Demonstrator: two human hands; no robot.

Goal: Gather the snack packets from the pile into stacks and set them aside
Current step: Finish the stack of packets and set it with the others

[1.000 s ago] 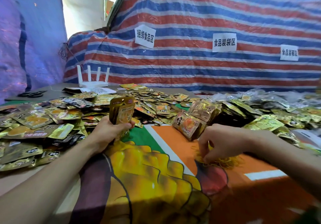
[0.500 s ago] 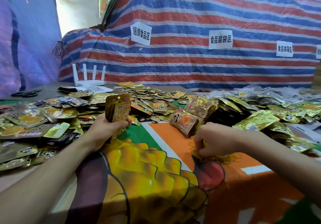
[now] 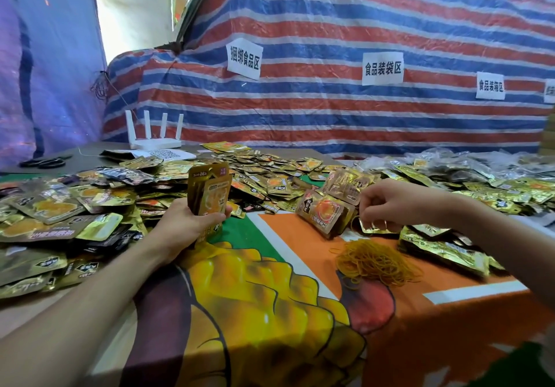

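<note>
Striped tarp (image 3: 330, 116) backdrop; packets (image 3: 60, 221) litter tablecloth (image 3: 426, 311).

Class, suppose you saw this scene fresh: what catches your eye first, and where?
A red-white-blue striped tarp fills the background. Gold packets lie heaped at left and across the back; the left hand holds a stack upright. Yellow rubber bands lie heaped on the orange cloth, right of centre.

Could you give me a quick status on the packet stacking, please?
Left hand grips an upright stack of packets. Right hand pinched near the rubber bands, band in fingers unconfirmed. Two set-aside stacks lie between the hands; nothing blocking.
</note>
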